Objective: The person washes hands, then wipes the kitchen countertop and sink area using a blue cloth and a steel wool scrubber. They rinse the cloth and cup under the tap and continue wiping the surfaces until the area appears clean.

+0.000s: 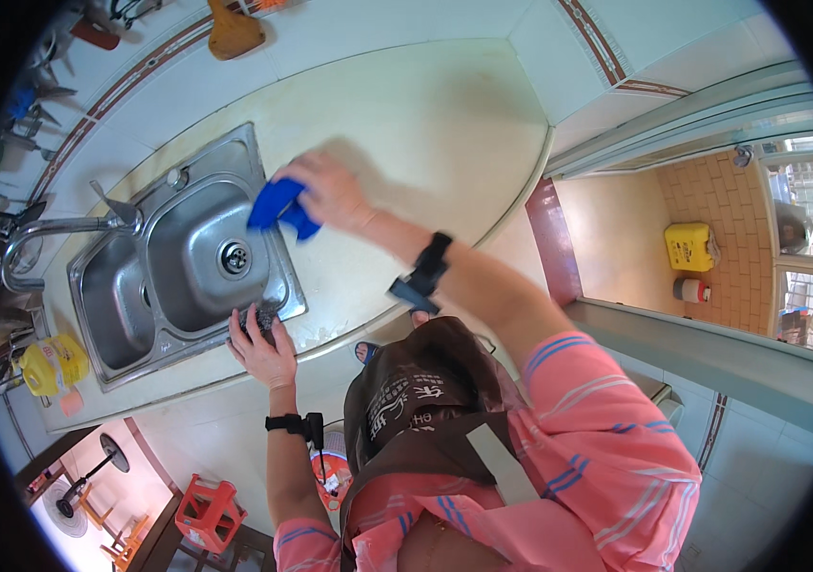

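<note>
My right hand (331, 189) grips a bunched blue cloth (279, 205) over the right rim of the stainless steel double-bowl sink (279, 268). Some blur shows on this hand and the cloth. At the sink's front right corner, the fingers of my left hand (267, 354) curl over a dark metallic scouring pad (263, 318), partly hidden beneath them. The larger bowl has a drain strainer (235, 258) in its floor. A curved chrome faucet (66, 227) reaches out toward the left from behind the bowls.
The pale countertop (406, 136) curves away to the right. A yellow jug (54, 363) stands left of the sink. Utensils, including a wooden spatula (234, 32), hang on the tiled wall. Below are a red plastic stool (209, 511) and a red bin (331, 475).
</note>
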A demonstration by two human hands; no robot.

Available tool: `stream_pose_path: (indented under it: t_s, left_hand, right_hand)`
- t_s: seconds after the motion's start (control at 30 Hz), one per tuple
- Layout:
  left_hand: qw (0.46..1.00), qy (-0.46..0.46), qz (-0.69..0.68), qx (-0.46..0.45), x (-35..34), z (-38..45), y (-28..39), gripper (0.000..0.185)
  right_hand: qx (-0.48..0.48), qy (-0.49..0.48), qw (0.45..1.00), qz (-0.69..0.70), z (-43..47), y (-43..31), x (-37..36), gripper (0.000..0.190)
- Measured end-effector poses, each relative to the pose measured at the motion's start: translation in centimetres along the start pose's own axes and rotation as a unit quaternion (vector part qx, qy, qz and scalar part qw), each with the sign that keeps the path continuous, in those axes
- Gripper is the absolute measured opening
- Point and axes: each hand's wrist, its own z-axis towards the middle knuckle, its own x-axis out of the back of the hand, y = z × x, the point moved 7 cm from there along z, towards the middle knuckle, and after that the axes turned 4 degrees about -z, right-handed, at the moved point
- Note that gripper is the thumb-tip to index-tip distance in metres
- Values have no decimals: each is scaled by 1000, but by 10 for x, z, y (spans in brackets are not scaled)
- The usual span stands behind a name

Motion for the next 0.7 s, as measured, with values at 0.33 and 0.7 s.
stream_pose_path:
  t_s: [0.33, 0.7]
  left_hand:
    - [999, -34, 18, -2, -1, 4, 7, 44]
    - [997, 0, -76, 4, 6, -1, -1, 39]
  right_hand:
    - [-188, -182, 872, -414, -44, 322, 305, 60]
    - [-130, -157, 904, -375, -144, 202, 249, 50]
